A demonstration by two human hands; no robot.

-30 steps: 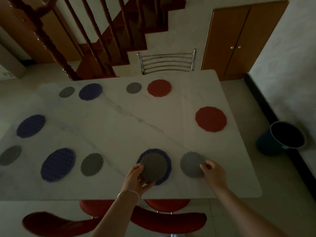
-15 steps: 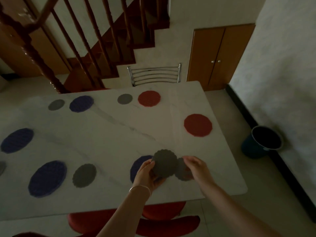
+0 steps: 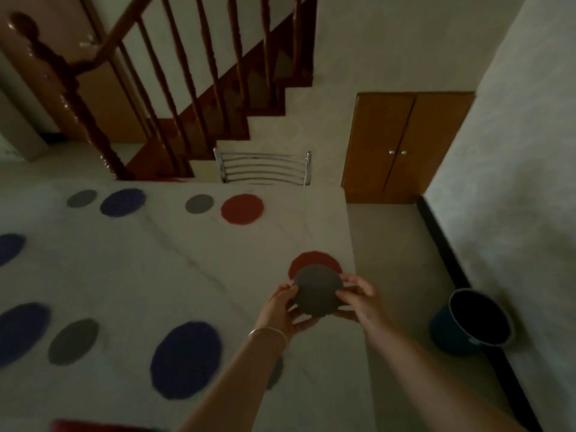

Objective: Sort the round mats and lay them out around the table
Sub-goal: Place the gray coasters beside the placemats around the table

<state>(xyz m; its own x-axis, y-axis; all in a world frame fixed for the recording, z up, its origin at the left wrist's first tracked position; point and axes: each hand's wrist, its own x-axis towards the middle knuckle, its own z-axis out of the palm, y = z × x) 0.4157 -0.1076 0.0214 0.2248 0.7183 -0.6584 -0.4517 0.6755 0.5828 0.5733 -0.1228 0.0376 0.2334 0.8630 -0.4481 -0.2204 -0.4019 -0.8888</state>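
The small grey mat (image 3: 318,289) is up in the air, held in both hands over the right end of the table (image 3: 156,275), and it hides part of the red mat (image 3: 314,260) that lies flat near that edge. It may be two grey mats stacked, but I cannot tell from here. The left hand (image 3: 280,310) grips the mat from the left, with its thumb on the top face and its fingers (image 3: 307,321) curled under it. The right hand (image 3: 361,302) pinches the right rim, with fingertips on top and the thumb underneath. So both hands are closed on the mat, not loose. I think the step now is carrying this grey mat to its spot, and the spot looks like the place by the red mat, because the other big mats each have a small grey one next to them. The blue mat (image 3: 186,360) has one peeking out behind the left arm, and the far red mat (image 3: 242,209) has one just beside it too. Next, the mat needs to come down flat beside the red mat, not on top of it. It should stay away from the table edge, or it could slip off toward the bucket (image 3: 473,322) on the floor.
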